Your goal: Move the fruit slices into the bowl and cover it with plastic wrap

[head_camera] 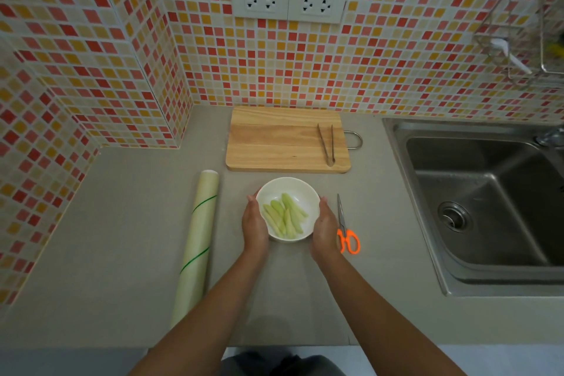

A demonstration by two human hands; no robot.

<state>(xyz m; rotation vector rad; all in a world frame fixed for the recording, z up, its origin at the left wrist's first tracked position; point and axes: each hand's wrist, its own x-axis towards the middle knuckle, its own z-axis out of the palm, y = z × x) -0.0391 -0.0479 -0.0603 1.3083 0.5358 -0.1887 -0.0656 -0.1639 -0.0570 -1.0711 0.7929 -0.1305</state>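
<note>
Bowl: the round white ceramic bowl [287,192] sits on the grey countertop [122,253], just in front of the cutting board and between both hands.
Fruit: the pale green fruit slices [283,217] lie piled inside the bowl — the board is bare of them, so the moving step looks finished.
Left hand: the left hand [254,224] cups the bowl's left side, palm against the wall, holding it.
Right hand: the right hand [325,227] mirrors it on the right side — a two-sided hold, likely to steady or centre the bowl for covering.
Wrap: the long roll of clear plastic wrap with green stripes [197,241] lies untouched on the counter, left of the bowl, within easy reach.
Scissors: the orange-handled scissors [346,233] rest just beside the right hand, probably for cutting the film.
Board: the rectangular wooden cutting board [274,139] carries only the metal tongs [326,143], set aside near its right edge.
Sink: the steel sink [488,207] is well apart, to the right.
</note>
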